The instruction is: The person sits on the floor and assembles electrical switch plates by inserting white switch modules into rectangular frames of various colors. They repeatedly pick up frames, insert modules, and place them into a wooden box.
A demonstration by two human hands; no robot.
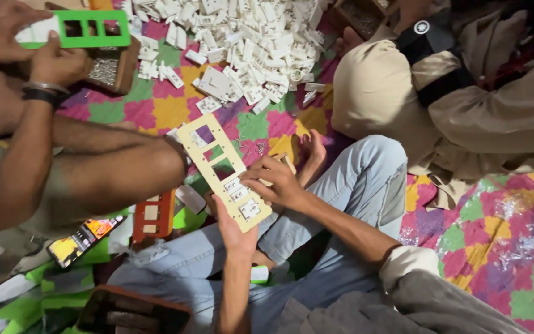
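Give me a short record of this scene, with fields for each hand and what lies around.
left hand: under the cream frame, holding its lower end
right hand: on the frame's edge, pinching a small stick
frame: cream, tilted, white switches in lower slots
nearby: pile of white parts on patchwork cloth
other person: hands on a green frame

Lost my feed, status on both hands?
Left hand under cream frame, holding. Right hand on top, pressing a white switch. Co-worker's green frame well clear.
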